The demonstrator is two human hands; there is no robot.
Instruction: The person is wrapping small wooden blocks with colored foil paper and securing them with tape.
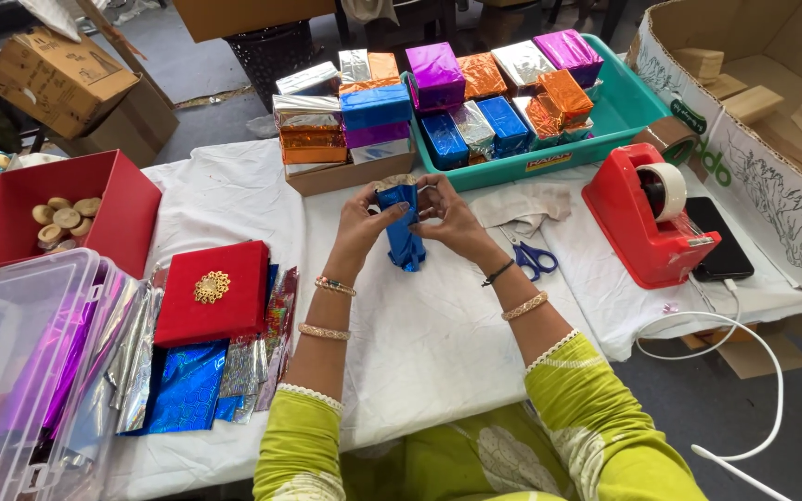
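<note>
- While it is held upright above the white tablecloth (438,334), a small block wrapped in shiny blue foil (403,232) is pinched at its upper end by both hands.
- Its foil is seen to be creased and glossy, with the lower end hanging loose and crumpled just over the cloth.
- The left hand (364,218) is closed around the upper left side of the wrap, fingertips pressed on the top fold.
- The right hand (447,215) is closed on the upper right side, fingers curled over the top edge.
- Blue-handled scissors (533,258) are laid just beside the right wrist, and a red tape dispenser (647,223) is set further right.
- A teal tray (619,116) of foil-wrapped blocks is placed behind the hands.
- A red lid with a gold ornament (213,289) is laid on foil sheets (187,385) to the left.
</note>
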